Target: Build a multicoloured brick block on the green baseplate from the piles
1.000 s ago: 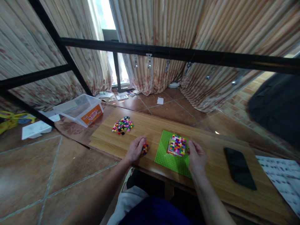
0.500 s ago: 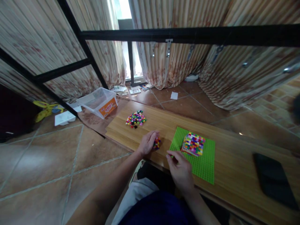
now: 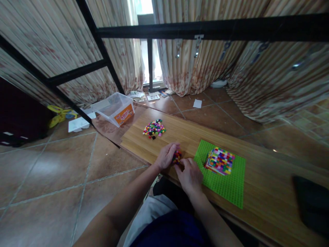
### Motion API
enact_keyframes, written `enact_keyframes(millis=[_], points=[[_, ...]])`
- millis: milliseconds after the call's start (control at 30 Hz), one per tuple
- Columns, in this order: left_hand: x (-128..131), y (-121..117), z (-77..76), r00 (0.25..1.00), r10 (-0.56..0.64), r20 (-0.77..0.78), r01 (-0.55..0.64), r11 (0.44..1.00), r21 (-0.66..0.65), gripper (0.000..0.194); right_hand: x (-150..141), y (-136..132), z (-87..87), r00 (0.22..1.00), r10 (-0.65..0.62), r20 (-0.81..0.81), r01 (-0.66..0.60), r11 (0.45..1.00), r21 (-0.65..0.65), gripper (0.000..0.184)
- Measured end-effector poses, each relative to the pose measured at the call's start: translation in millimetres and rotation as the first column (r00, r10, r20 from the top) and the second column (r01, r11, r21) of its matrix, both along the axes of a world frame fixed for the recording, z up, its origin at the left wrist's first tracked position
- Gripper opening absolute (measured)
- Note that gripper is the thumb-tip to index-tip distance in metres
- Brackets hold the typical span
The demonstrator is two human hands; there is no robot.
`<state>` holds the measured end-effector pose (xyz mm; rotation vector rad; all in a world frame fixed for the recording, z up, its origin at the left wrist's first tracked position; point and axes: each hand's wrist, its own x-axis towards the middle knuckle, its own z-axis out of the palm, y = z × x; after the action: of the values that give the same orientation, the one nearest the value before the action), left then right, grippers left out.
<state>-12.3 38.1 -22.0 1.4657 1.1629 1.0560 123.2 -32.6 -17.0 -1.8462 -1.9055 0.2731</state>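
Observation:
A small block of multicoloured toy bricks (image 3: 177, 156) is at the near side of the wooden table. My left hand (image 3: 166, 158) curls round its left side, with the fingers over the far edge. From the right, my right hand (image 3: 190, 175) brings a bent thumb and fingers up to the same block; whether a small brick is between these fingertips is hidden. Right of my hands lies a green baseplate (image 3: 226, 188), carrying a larger stacked block of coloured bricks (image 3: 221, 161). Farther left on the table is a pile of loose bricks (image 3: 154, 128).
The wooden table (image 3: 190, 131) runs from left to right under my hands. A clear plastic bin (image 3: 114, 108) with an orange label stands past its left end. At the right lies a dark flat object (image 3: 309, 202). A black metal frame (image 3: 180, 30) crosses before the curtains.
My right hand has moved left, from beside the baseplate to the small brick block. My left hand keeps its hold. The whole view has shifted slightly.

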Motion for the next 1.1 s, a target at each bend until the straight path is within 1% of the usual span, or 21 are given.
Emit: enact_keyframes(millis=[133,233,333,400,467,567,633,700,800,900,1000,1100], points=[[0,0,1.1,1.0,0.001,-0.019,-0.001,1.0,0.01,0.052,-1,1,-0.9,0.999,-0.011,0.038,0.011,1.0,0.003,0.017],[1,0,1.8,1.0,0.001,-0.024,-0.001,1.0,0.02,0.053,0,1,0.0,1.0,0.001,0.021,-0.001,1.0,0.004,0.018],[1,0,2.9,1.0,-0.008,-0.024,0.009,1.0,0.03,0.053,3,-2,2.3,0.997,0.008,-0.074,-0.006,1.0,0.023,0.02],[0,0,3.5,0.999,-0.009,-0.031,0.01,0.999,0.032,0.052,6,-6,4.8,0.98,0.007,-0.201,0.005,0.998,0.059,0.023],[0,0,3.4,0.999,-0.011,-0.034,0.012,1.0,0.026,0.052,12,-12,8.7,0.932,-0.005,-0.363,0.038,0.996,0.084,0.025],[0,0,2.2,1.0,-0.008,-0.016,0.008,1.0,0.003,0.055,24,-23,18.2,0.804,-0.07,-0.59,0.126,0.991,0.054,0.028],[0,0,1.3,1.0,-0.003,-0.009,0.003,1.0,-0.01,0.056,34,-28,26.4,0.719,-0.127,-0.684,0.193,0.981,0.021,0.029],[0,1,0.9,1.0,0.002,-0.015,-0.003,1.0,-0.014,0.056,47,-32,34.5,0.665,-0.17,-0.727,0.255,0.967,0.007,0.029],[0,1,1.6,1.0,0.012,-0.028,-0.012,1.0,0.0,0.055,75,-33,42.7,0.644,-0.23,-0.729,0.351,0.936,0.015,0.031],[0,1,3.8,0.999,0.014,-0.032,-0.014,1.0,0.019,0.055,107,-30,43.5,0.661,-0.321,-0.678,0.452,0.892,0.018,0.036],[0,1,5.9,0.999,0.01,-0.041,-0.009,1.0,0.027,0.054,133,-23,39.1,0.719,-0.389,-0.576,0.503,0.863,0.043,0.039],[0,2,6.2,0.999,0.008,-0.051,-0.006,0.999,0.037,0.053,145,-14,34.9,0.772,-0.395,-0.498,0.489,0.87,0.068,0.042]])
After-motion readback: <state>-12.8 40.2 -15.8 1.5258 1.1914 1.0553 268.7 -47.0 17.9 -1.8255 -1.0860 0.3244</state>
